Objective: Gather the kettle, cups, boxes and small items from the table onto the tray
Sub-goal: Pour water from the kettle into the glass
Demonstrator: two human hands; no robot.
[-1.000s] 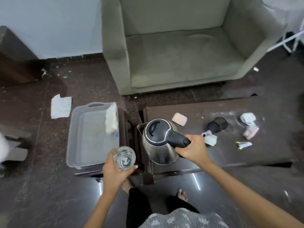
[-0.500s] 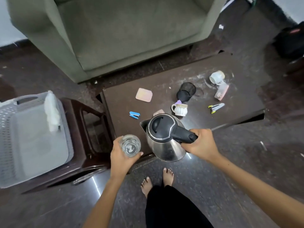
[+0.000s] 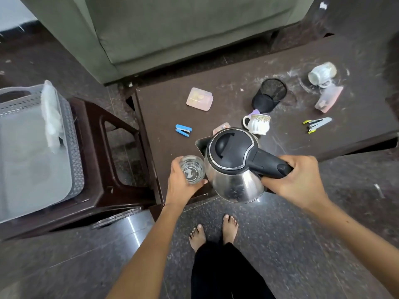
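My right hand [image 3: 295,180] grips the black handle of the steel kettle [image 3: 233,167], held above the near edge of the dark table [image 3: 172,113]. My left hand [image 3: 181,184] holds a clear glass [image 3: 192,171] just left of the kettle. On the table lie a pink box [image 3: 199,99], a blue stapler [image 3: 183,130], a white cup [image 3: 258,124], a black mesh holder [image 3: 269,94], a tipped glass mug [image 3: 322,73], a pink item [image 3: 329,99] and a yellow-grey stapler [image 3: 317,124]. The grey tray [image 3: 73,147] sits on a brown stool [image 3: 121,169] at left, with a white cloth [image 3: 51,117] on its rim.
A grey-green armchair [image 3: 172,24] stands behind the table. My bare feet [image 3: 213,231] are on the dark speckled floor, close to the table's near edge. A gap separates stool and table.
The view has swung down and left a little, so the tray and stool sit further into frame. Both hands still hold the kettle and glass near the table's front edge, shifted slightly right.
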